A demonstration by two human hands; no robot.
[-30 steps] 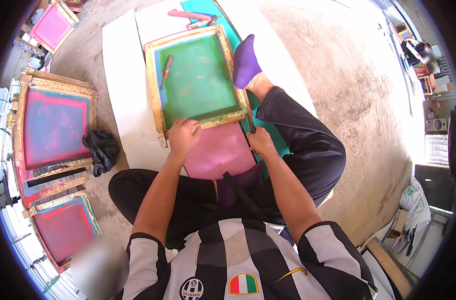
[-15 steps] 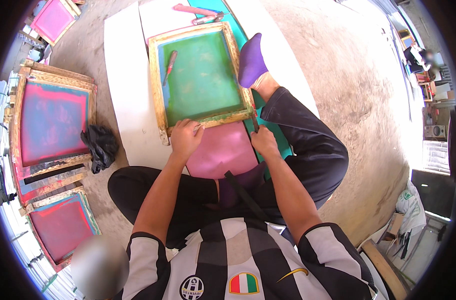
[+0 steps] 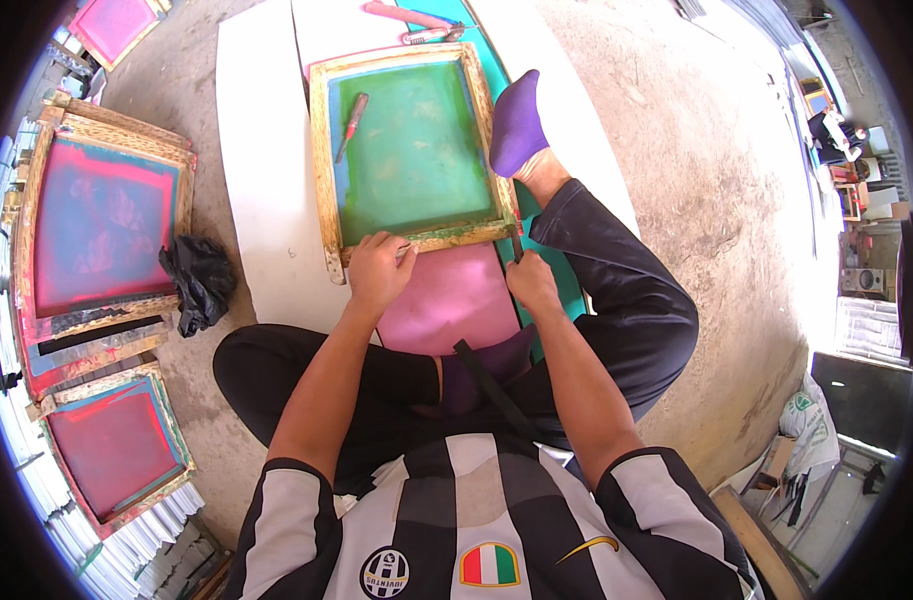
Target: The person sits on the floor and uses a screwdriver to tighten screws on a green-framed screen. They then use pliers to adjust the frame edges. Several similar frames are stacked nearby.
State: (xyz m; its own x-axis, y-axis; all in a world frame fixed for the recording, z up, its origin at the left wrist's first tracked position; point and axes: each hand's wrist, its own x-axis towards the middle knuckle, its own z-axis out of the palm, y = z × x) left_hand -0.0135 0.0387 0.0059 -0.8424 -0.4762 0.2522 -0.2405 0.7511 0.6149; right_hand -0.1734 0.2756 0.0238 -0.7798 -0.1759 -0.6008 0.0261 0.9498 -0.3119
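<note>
A wooden screen-printing frame [image 3: 416,239] with green mesh lies in front of me. My left hand [image 3: 379,272] is closed over its near edge by the left corner, fingertips bent onto the wood. My right hand [image 3: 532,282] grips a narrow dark tool [image 3: 517,243] pressed against or beside the frame's near right corner; its kind is too small to make out. On the mesh rests a screwdriver [image 3: 352,125] with a reddish handle. A pink sheet [image 3: 446,305] shows between the frame and my lap. My foot in a purple sock [image 3: 517,125] is against the frame's right side.
White boards [image 3: 266,170] and a teal strip [image 3: 568,295] lie beneath the frame. Beyond it are a pink roll [image 3: 406,14] and a cutter [image 3: 433,35]. More screen frames [image 3: 106,225] stand at left beside a black plastic bag [image 3: 194,285]. A white sack [image 3: 808,430] is at right.
The view has shifted slightly, so the frame and boards sit a little to the right. Both hands keep their places at the frame; the screwdriver still lies on the mesh.
</note>
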